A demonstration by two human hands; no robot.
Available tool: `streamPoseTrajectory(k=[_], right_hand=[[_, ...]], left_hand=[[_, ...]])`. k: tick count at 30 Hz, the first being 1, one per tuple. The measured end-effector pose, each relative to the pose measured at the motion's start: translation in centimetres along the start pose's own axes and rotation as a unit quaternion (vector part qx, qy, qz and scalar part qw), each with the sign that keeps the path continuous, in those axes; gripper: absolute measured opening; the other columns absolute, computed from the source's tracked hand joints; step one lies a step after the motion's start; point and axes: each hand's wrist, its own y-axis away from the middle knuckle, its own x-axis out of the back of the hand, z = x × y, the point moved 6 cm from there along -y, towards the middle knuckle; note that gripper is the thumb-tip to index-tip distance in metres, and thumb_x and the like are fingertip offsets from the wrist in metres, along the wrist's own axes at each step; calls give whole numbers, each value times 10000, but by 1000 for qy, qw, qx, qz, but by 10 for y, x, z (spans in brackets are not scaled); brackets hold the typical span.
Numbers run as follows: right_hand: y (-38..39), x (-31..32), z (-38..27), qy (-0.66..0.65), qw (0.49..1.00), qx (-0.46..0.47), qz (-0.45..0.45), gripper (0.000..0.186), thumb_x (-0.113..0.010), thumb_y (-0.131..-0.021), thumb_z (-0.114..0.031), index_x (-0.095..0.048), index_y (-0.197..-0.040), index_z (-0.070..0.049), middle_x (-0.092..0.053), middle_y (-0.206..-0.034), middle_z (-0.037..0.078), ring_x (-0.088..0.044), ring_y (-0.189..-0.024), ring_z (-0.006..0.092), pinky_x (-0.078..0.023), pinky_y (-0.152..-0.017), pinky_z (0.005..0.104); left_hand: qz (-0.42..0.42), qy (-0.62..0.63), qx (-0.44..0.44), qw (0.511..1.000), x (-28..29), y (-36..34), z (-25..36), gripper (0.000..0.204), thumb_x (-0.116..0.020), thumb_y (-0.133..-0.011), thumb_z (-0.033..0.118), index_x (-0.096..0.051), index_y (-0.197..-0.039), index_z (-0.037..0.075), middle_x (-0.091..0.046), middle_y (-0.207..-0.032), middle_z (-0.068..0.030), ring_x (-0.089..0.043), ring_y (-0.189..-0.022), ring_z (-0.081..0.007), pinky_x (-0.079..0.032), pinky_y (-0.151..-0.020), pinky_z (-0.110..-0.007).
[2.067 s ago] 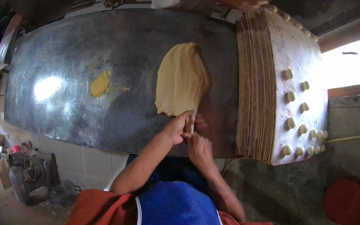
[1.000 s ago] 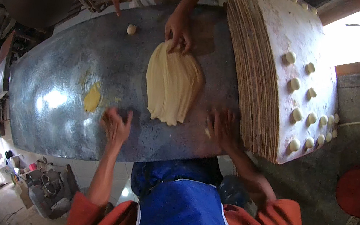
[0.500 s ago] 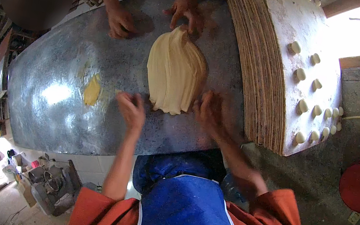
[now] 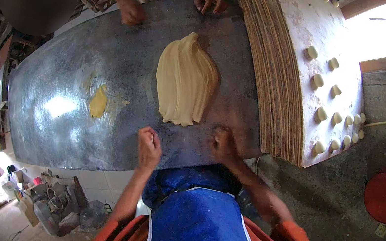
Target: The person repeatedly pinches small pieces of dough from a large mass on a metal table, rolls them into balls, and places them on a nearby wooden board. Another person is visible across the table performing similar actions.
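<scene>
A thick, pale, ridged slab of dough [image 4: 186,82] lies lengthwise on the dark metal table [image 4: 66,136], narrowing to a twisted tip at its far end. Just inside the table's near edge, lower left of the dough, my left hand [image 4: 149,148] is curled closed, apart from it. My right hand [image 4: 225,147], also closed and slightly blurred, sits to the lower right of the dough without touching it. I see nothing held in either fist. Left of the dough is a smear of yellow fat [image 4: 98,102].
Across the table, a co-worker's left-side hand [image 4: 132,12] and right-side hand [image 4: 209,2] rest near the far edge. A tall stack of boards [image 4: 272,77] stands at the right, small dough balls [image 4: 321,114] on top. Jugs and clutter [image 4: 58,205] fill the floor at lower left.
Both my hands have drawn back from the dough toward my body, staying closed. The co-worker's hands have pulled away from the dough's far tip toward the far edge.
</scene>
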Motion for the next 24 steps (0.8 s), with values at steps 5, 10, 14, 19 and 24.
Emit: streamPoseTrajectory(k=[5,10,14,19,24], right_hand=[[-11,26,-2,104,983,74,133,211,-682,-826,-58,-477,-843,-9,-482,-703,152,-493,-676,359,-414,-678,468],[1,0,4,18,1000,18,-15,338,-724,-817,-62,-453,-999,26,-504,-745,166,-514,-690,361,-426,-688,461],[-4,15,7,94,991,80,55,383,-742,-799,-48,-446,-1027,39,-503,-763,174,-521,-705,371,-431,-694,454],[0,6,-5,65,990,36,122,439,-743,-770,-5,-452,-1096,39,-538,-841,192,-532,-730,389,-443,-696,466],[11,9,15,-1,996,31,89,386,-735,-779,-22,-446,-1032,15,-522,-889,185,-531,-810,390,-428,-756,497]], left_hand=[[43,-103,-17,994,7,-18,-14,267,-683,-896,58,-432,-968,0,-443,-889,-172,-475,-806,-337,-408,-740,-456],[28,-19,-12,999,4,-6,-6,216,-639,-904,11,-433,-969,6,-434,-886,-179,-475,-808,-348,-392,-747,-462],[-17,-117,-54,991,5,-15,-11,231,-623,-890,-8,-413,-985,6,-443,-907,-175,-491,-819,-358,-405,-760,-459],[37,-46,1,998,5,-3,-5,216,-625,-889,-6,-432,-986,3,-470,-949,-182,-512,-860,-356,-423,-793,-467],[-3,-83,4,997,11,5,-13,190,-621,-914,13,-443,-979,1,-469,-949,-181,-507,-895,-343,-411,-825,-458]])
